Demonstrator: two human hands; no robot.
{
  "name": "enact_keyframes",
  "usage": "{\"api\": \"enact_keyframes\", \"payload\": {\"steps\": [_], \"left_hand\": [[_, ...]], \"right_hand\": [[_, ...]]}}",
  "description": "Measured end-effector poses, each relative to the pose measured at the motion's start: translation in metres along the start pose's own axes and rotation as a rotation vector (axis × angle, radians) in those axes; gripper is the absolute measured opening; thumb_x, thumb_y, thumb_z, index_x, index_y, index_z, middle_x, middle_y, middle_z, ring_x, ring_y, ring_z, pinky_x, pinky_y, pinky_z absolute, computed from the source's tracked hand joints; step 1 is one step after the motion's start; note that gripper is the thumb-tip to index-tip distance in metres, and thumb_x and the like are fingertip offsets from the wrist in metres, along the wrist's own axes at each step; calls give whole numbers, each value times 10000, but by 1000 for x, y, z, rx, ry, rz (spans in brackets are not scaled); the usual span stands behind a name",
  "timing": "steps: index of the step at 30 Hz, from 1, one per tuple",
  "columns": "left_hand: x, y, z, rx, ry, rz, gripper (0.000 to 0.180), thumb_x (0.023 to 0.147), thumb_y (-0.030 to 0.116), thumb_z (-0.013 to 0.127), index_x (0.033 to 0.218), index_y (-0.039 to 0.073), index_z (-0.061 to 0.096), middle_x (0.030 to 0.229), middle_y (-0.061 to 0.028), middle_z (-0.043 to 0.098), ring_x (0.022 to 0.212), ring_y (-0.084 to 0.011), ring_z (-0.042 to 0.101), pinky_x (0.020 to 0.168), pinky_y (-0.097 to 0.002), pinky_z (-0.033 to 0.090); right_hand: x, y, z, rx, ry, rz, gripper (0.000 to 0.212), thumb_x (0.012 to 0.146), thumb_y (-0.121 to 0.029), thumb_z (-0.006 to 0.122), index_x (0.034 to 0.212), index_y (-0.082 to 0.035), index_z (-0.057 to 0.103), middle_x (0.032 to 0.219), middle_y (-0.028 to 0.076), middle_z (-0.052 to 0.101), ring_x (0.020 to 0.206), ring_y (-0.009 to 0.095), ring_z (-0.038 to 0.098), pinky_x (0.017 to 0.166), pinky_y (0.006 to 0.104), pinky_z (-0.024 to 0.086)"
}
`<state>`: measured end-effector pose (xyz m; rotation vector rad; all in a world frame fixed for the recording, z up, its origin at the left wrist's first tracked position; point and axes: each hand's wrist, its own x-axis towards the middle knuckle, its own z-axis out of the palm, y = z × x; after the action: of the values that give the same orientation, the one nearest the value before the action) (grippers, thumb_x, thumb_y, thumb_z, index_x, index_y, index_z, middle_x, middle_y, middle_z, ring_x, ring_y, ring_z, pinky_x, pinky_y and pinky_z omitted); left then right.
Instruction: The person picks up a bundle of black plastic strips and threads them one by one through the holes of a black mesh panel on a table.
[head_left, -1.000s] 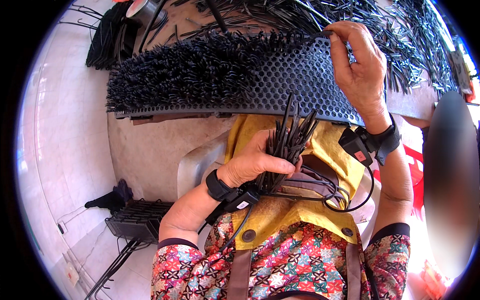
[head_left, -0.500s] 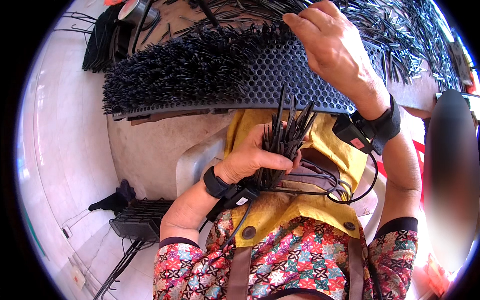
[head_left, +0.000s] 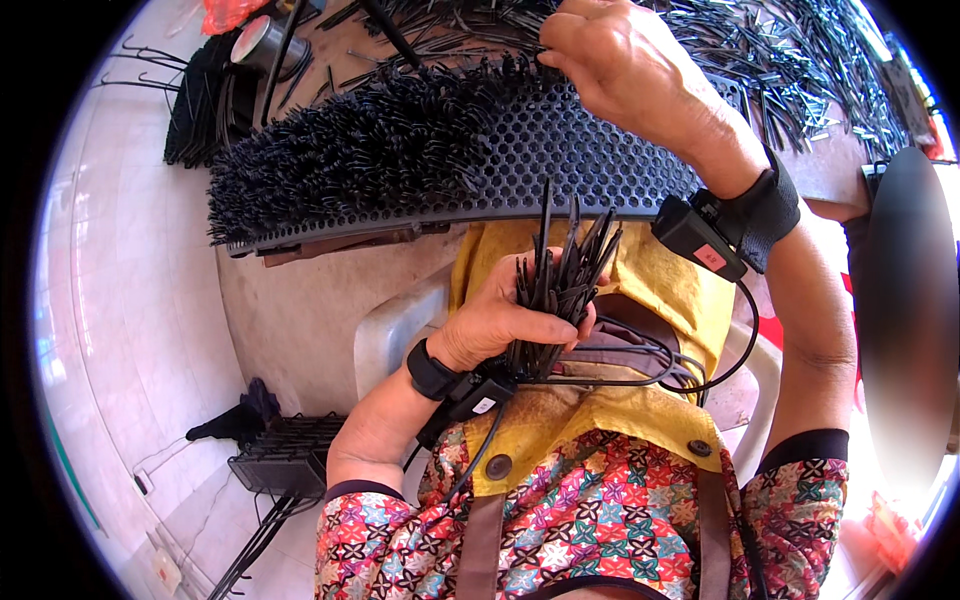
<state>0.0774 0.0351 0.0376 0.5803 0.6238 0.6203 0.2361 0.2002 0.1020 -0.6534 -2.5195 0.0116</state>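
My left hand is wrapped round an upright bundle of slim black pointed strips, held in front of my yellow apron. Farther off lies a long black board full of round holes. Its left part is densely filled with black strips standing on end; toward the right the bare holes show. Over the board's far edge, where the standing strips give way to holes, is my right hand. Its fingers are pinched together, and whatever is between them is hidden.
Loose black strips lie heaped across the table behind the board. A metal can stands at the far left. Lower left is a black rack. Cables run from the devices strapped to my wrists.
My right hand has moved slightly left and away from me, its fingers now tight at the board's far edge. The left hand keeps its bundle almost in place.
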Motion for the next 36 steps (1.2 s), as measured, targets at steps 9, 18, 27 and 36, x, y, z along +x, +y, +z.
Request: {"api": "enact_keyframes", "payload": {"steps": [9, 18, 27, 36], "left_hand": [[1, -2, -2, 1, -9, 5, 511, 686, 10, 678, 1166, -12, 504, 828, -82, 626, 679, -119, 590, 621, -238, 477], [-2, 3, -1, -2, -11, 2, 525, 683, 11, 681, 1176, -3, 502, 826, -69, 616, 686, -112, 578, 619, -231, 467], [-2, 4, 4, 57, -1, -2, 510, 691, 32, 685, 1169, 15, 508, 822, -62, 614, 690, -113, 577, 622, -236, 464], [1, -6, -4, -29, 76, 73, 515, 689, 16, 650, 1173, -12, 478, 797, -108, 609, 659, -176, 566, 619, -289, 452]], "right_hand": [[7, 2, 7, -121, -99, -18, 56, 634, -58, 574, 648, -18, 538, 593, 174, 549, 593, 357, 570, 583, 431, 441], [-40, -31, -9, 509, 87, 506, 182, 733, -123, 680, 821, 25, 622, 592, 108, 585, 530, 235, 572, 521, 314, 457], [-53, -41, -9, 1155, -273, 822, 88, 722, -49, 667, 762, 28, 655, 604, 28, 605, 533, 49, 533, 468, 194, 411], [-36, -28, -13, 468, 496, 545, 65, 750, -8, 621, 815, -10, 624, 621, 12, 571, 550, 75, 519, 505, 231, 430]]}}
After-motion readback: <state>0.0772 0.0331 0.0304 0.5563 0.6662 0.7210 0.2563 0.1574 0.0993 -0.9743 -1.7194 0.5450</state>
